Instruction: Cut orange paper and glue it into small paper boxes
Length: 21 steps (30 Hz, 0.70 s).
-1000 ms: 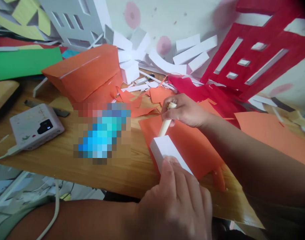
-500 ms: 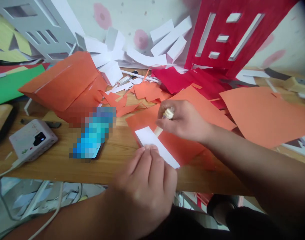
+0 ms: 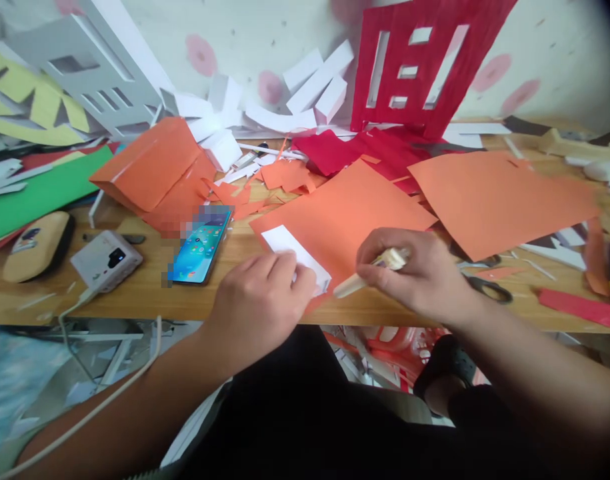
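Observation:
My left hand [image 3: 265, 303] is closed, its curled fingertips gripping the lower edge of a white paper strip [image 3: 287, 244]. Beneath the strip lies an orange sheet [image 3: 352, 210], close to the table's front edge. In my closed right hand [image 3: 425, 270] is a pale flat stick [image 3: 349, 285], its tip pointing left and down beside the strip's near end. A crumpled, yellowish, partly clear piece [image 3: 395, 259] shows above the fist; whether it belongs to the stick, I cannot tell. The tip and the strip look apart.
A phone [image 3: 199, 247], a white boxy device [image 3: 105, 259] with a cable and a tan case [image 3: 39, 247] lie leftward. Behind stand an orange box [image 3: 155, 167] and a red cut-out panel [image 3: 409, 73]. Another orange sheet [image 3: 495, 200] and dark scissors handles [image 3: 489, 290] are at right.
My right hand has moved right and toward me, drawing the stick from beside the strip's upper part to its near end. My left hand still grips the strip. The view has shifted.

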Available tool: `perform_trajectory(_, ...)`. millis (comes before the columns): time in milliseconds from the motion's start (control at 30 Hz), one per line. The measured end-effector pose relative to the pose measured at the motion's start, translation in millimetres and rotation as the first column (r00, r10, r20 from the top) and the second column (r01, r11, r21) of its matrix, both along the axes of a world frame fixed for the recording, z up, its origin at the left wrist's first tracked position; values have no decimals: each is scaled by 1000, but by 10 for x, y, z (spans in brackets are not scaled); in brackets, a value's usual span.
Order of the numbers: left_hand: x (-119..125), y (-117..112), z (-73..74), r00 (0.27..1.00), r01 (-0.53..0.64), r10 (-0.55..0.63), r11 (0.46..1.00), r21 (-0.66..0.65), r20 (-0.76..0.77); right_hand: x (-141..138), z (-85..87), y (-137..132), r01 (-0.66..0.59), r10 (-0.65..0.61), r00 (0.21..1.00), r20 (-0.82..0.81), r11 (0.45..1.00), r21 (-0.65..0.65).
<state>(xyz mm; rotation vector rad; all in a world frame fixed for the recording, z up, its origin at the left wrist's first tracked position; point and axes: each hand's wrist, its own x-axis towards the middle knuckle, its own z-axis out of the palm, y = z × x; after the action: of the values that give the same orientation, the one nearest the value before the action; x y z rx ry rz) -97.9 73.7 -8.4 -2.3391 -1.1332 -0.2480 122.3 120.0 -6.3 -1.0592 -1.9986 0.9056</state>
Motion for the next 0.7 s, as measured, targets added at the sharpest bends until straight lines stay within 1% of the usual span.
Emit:
perform_trajectory(33,-10,6,5,1000,-16,16,999,-29,3,59,-23,2,48,-52,995,-81,997,-53)
perform_trajectory(67,-26,18,10,999,-30,31,997,-70,8,114,-63,16,100,-120,973,-196,989,-112)
perform_trajectory(100,-48,36,12,999,-35,38,992,-118,22,162,-118,41,147,-197,923,-332,975,-169)
perform_trajectory(167,-107,86,-1,996,-13,32,977,-214,87,234,-258,104,196,-316,746,-586,945,-261)
perform_trajectory(200,-139,114,-18,990,14,21,969,-248,140,257,-334,135,206,-348,661,-665,936,-285)
perform_trajectory(233,-169,139,-43,980,40,14,963,-267,199,272,-407,162,211,-369,592,-716,929,-304)
perform_trajectory(267,-192,160,-73,966,60,14,959,-277,259,282,-474,184,216,-384,545,-745,923,-318)
perform_trajectory(300,-205,174,-107,951,70,25,953,-294,307,288,-531,201,217,-393,515,-762,919,-328)
perform_trajectory(400,-170,175,-207,913,58,95,933,-355,397,299,-639,225,209,-406,469,-784,914,-348)
perform_trajectory(500,-106,171,-249,877,20,150,938,-347,457,314,-666,238,214,-414,445,-794,910,-355)
perform_trajectory(600,-167,253,-198,824,19,146,959,-284,547,330,-660,251,250,-435,422,-795,899,-359)
perform_trajectory(633,-221,305,-164,789,7,149,968,-252,596,333,-660,255,261,-438,414,-798,897,-357)
perform_trajectory(700,-342,431,-87,705,-51,167,981,-185,689,338,-666,260,281,-443,395,-805,892,-353)
